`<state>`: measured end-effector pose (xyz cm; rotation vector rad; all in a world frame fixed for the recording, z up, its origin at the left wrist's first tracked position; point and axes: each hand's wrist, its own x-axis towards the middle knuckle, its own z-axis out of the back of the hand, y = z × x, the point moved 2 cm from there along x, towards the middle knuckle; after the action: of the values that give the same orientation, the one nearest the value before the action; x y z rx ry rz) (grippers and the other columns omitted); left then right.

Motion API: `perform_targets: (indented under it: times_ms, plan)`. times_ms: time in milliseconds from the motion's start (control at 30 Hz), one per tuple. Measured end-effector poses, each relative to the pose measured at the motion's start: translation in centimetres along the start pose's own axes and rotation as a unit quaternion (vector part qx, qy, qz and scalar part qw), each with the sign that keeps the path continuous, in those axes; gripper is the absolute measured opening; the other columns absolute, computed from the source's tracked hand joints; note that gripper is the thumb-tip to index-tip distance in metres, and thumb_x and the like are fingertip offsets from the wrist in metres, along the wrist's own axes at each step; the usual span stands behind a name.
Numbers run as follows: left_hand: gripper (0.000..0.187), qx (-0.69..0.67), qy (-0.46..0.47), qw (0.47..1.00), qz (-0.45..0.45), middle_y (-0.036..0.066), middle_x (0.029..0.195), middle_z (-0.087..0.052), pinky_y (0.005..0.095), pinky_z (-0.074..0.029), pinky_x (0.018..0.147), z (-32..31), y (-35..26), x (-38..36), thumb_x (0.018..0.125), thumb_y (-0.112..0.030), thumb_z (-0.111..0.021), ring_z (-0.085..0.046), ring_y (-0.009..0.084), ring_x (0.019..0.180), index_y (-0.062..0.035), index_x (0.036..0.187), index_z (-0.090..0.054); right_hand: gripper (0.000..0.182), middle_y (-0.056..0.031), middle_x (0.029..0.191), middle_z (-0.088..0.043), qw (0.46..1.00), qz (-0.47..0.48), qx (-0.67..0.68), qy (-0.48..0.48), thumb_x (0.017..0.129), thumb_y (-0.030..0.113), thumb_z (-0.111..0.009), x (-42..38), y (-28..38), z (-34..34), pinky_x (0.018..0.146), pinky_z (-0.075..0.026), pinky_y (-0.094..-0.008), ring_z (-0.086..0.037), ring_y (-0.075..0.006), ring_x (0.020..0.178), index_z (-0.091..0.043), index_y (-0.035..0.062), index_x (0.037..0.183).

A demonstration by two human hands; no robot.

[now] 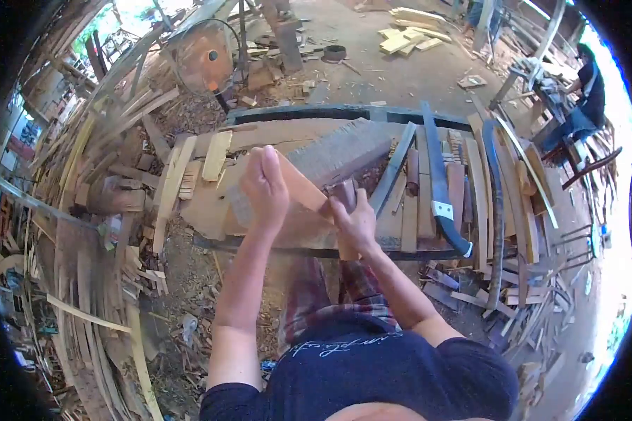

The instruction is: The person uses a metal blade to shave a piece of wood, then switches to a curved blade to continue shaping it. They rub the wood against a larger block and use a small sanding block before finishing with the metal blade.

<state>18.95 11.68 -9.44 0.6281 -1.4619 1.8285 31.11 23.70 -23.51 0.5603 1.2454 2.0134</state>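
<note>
My left hand is closed around the upper left end of a flat, reddish-brown wooden board, which slants down to the right above the bench. My right hand grips a small dark brown block at the board's lower right end. The block appears to rest against the board, though my fingers partly cover where they meet. Behind the board lies a wide greyish plank with a rough edge. To the right of my right hand is a handsaw with a black handle.
The workbench carries several wood strips and a dark metal-looking bar. A fan stands beyond it at left. Yellowish boards are piled at the back. Another person sits at far right. Wood scraps litter the floor.
</note>
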Motion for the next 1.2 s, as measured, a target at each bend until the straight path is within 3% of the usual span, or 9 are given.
perform_targets:
  times_ms: [100, 200, 400, 600, 667, 767, 867, 1000, 1200]
  plan:
    - [0.026, -0.024, 0.019, 0.999, -0.042, 0.009, 0.060, -0.050, 0.0350, -0.040, 0.049, -1.3, -1.4, -0.7, 0.099, -0.018, -0.049, -0.050, 0.0188, 0.050, -0.0042, 0.077, -0.049, 0.051, -0.0255, 0.095, -0.066, 0.972, 0.173, 0.127, -0.092, 0.086, 0.039, -0.066, 0.1, 10.0, 3.2, 0.079, -0.050, -0.0444, -0.065, -0.0427, 0.091, -0.048, 0.0016, 0.116]
    - [0.025, -0.050, 0.060, 0.996, -0.044, 0.008, 0.058, -0.049, 0.0353, -0.039, 0.048, -1.5, -2.1, -0.7, 0.099, -0.019, -0.050, -0.049, 0.0186, 0.048, -0.0047, 0.078, -0.050, 0.052, -0.0253, 0.094, -0.066, 0.965, 0.195, 0.171, -0.032, 0.085, 0.035, -0.068, 0.4, 13.9, 5.6, 0.076, -0.051, -0.0433, -0.065, -0.0427, 0.090, -0.048, 0.0016, 0.119]
    - [0.024, 0.004, -0.031, 0.999, 0.017, 0.011, 0.058, -0.050, 0.0365, -0.040, 0.048, -0.1, 1.2, -0.6, 0.096, -0.016, -0.054, -0.055, 0.0252, 0.050, -0.0049, 0.075, -0.051, 0.059, -0.0258, 0.110, -0.063, 1.000, -0.017, 0.012, -0.004, 0.086, 0.039, -0.066, 0.4, -0.1, -0.2, 0.087, -0.049, -0.0423, -0.063, -0.0392, 0.104, -0.047, 0.0004, 0.127]
    - [0.025, -0.007, 0.025, 1.000, 0.017, 0.015, 0.060, -0.051, 0.0389, -0.040, 0.048, -1.3, -1.4, -1.6, 0.096, -0.017, -0.054, -0.054, 0.0329, 0.051, -0.0050, 0.074, -0.049, 0.045, -0.0255, 0.092, -0.064, 0.968, 0.207, 0.143, -0.026, 0.086, 0.031, -0.069, 0.1, 15.4, 5.1, 0.073, -0.049, -0.0437, -0.064, -0.0415, 0.086, -0.047, 0.0009, 0.112]
    - [0.026, -0.042, -0.016, 0.999, 0.001, 0.015, 0.060, -0.049, 0.0391, -0.040, 0.048, -0.9, -0.4, -1.3, 0.097, -0.018, -0.054, -0.052, 0.0323, 0.050, -0.0043, 0.075, -0.049, 0.047, -0.0251, 0.094, -0.064, 0.970, 0.217, 0.091, -0.060, 0.085, 0.032, -0.068, -0.1, 11.2, 2.6, 0.075, -0.049, -0.0446, -0.064, -0.0428, 0.088, -0.047, 0.0018, 0.113]
    - [0.026, 0.014, -0.080, 0.997, 0.009, 0.013, 0.058, -0.045, 0.0392, -0.038, 0.048, 1.1, 2.3, -0.9, 0.097, -0.017, -0.053, -0.047, 0.0291, 0.049, -0.0034, 0.076, -0.049, 0.053, -0.0242, 0.100, -0.065, 0.999, 0.035, 0.040, 0.002, 0.085, 0.042, -0.065, -0.5, 0.7, -1.0, 0.083, -0.049, -0.0447, -0.063, -0.0426, 0.096, -0.048, 0.0010, 0.114]
    - [0.025, 0.012, -0.054, 0.998, 0.015, 0.013, 0.058, -0.047, 0.0387, -0.038, 0.048, 0.6, 2.4, -1.1, 0.097, -0.016, -0.053, -0.048, 0.0286, 0.049, -0.0042, 0.075, -0.049, 0.053, -0.0246, 0.099, -0.065, 0.999, 0.024, -0.029, 0.026, 0.085, 0.043, -0.065, 0.8, 3.3, 0.5, 0.083, -0.049, -0.0443, -0.064, -0.0408, 0.096, -0.049, 0.0002, 0.112]
    - [0.024, -0.072, -0.004, 0.997, 0.034, 0.012, 0.059, -0.049, 0.0374, -0.039, 0.048, -1.0, -0.1, -1.6, 0.096, -0.015, -0.054, -0.049, 0.0278, 0.049, -0.0051, 0.075, -0.049, 0.047, -0.0260, 0.096, -0.066, 0.972, 0.188, 0.140, -0.011, 0.086, 0.035, -0.067, 0.1, 15.4, 3.9, 0.079, -0.050, -0.0434, -0.064, -0.0422, 0.094, -0.049, -0.0002, 0.111]
    - [0.025, -0.006, -0.022, 0.998, 0.063, 0.011, 0.058, -0.050, 0.0363, -0.039, 0.048, 1.4, 3.0, 0.0, 0.096, -0.015, -0.054, -0.052, 0.0241, 0.049, -0.0043, 0.075, -0.048, 0.050, -0.0239, 0.098, -0.066, 0.996, 0.079, -0.026, -0.026, 0.085, 0.036, -0.067, 0.5, 0.3, -0.6, 0.081, -0.050, -0.0446, -0.065, -0.0412, 0.095, -0.049, 0.0004, 0.116]
